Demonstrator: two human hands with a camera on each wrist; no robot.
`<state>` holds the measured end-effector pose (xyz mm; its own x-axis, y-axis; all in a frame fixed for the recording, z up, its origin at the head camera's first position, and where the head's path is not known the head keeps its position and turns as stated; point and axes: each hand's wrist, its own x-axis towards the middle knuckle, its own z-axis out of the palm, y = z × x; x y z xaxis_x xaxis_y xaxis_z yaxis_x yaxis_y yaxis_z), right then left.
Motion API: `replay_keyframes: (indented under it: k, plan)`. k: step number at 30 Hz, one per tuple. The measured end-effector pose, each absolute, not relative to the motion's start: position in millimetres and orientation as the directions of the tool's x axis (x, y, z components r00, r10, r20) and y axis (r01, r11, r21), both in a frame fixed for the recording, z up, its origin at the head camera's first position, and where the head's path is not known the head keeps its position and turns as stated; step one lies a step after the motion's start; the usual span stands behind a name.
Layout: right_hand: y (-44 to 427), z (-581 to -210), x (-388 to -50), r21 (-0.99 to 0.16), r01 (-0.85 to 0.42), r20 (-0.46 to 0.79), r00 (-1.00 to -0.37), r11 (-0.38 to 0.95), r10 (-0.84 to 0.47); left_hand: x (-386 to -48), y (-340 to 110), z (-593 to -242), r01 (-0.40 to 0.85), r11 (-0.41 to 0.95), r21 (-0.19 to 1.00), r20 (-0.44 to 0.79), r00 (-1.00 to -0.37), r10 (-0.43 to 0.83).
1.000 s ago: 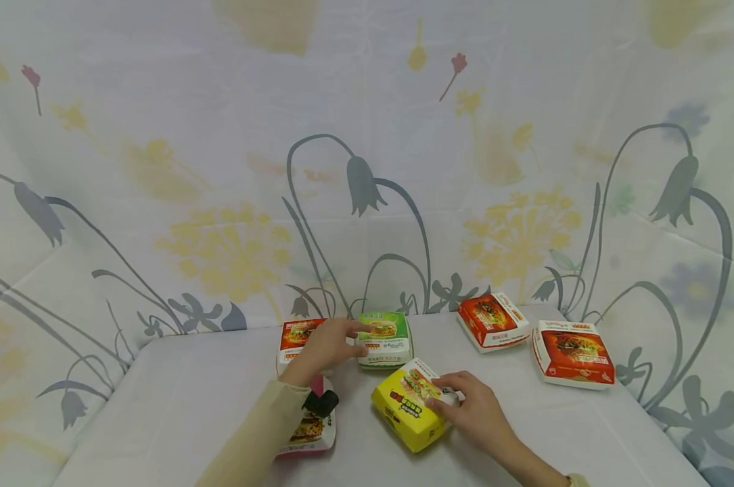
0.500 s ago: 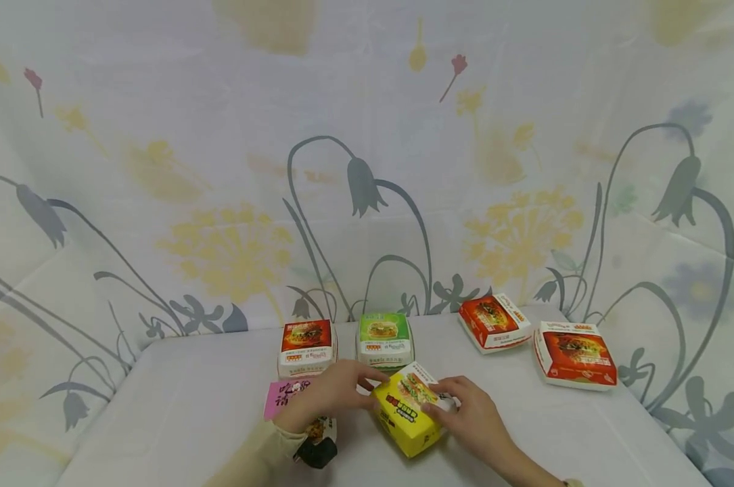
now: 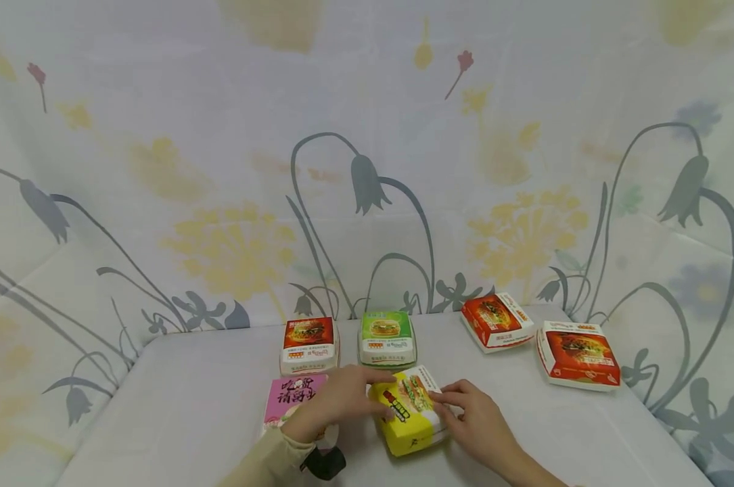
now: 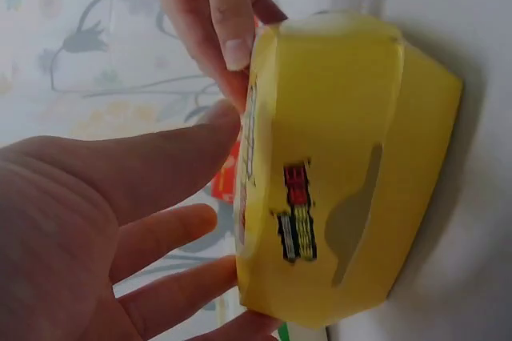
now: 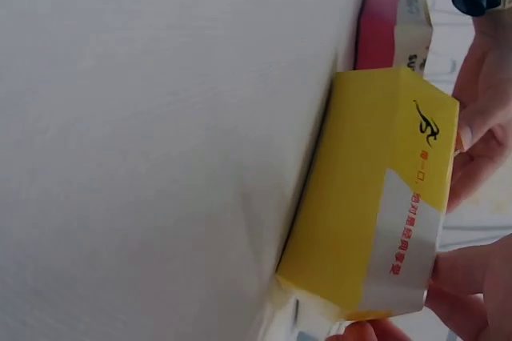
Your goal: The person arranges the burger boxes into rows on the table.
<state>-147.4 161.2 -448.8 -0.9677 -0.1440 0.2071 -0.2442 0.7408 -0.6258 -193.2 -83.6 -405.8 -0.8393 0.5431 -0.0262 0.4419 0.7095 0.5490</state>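
Between both hands a yellow and white burger box [image 3: 406, 412] stands on the table, its lid closed. My left hand [image 3: 342, 399] touches its left side: the thumb lies on the lid's edge, the other fingers reach fairly straight and spread toward the back side, as the left wrist view shows. At the right corner my right hand [image 3: 479, 423] holds the box, thumb on the lid, fingertips around the far side. In the right wrist view the box [image 5: 368, 197] shows its yellow side, with the right thumb and fingertips at one corner.
A pink burger box [image 3: 281, 402] lies partly under the left forearm. Behind stand a red-and-white box [image 3: 308, 345] and a green-and-white box [image 3: 387, 338]. Two more red boxes, one tilted [image 3: 497, 321] and one nearer [image 3: 576, 355], lie at right. A flowered cloth hangs behind.
My left hand has come from beside the green box down to the yellow box's left side. The yellow box has turned slightly clockwise, with the right hand staying on it.
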Motion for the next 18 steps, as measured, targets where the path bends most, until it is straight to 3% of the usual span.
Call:
replay_keyframes:
  k: [8, 18]
  plan:
    - [160.5, -446.3, -144.7, -0.638, -0.171, 0.138, -0.985, 0.750, -0.107, -184.4, -77.7, -405.2, 0.463, 0.739, 0.489, -0.090, -0.816, 0.571]
    - [170.5, -441.5, -152.4, -0.669, -0.225, 0.156, -0.974, 0.708, -0.163, -178.4, -75.2, -404.0, 0.471, 0.754, 0.458, -0.101, -0.815, 0.571]
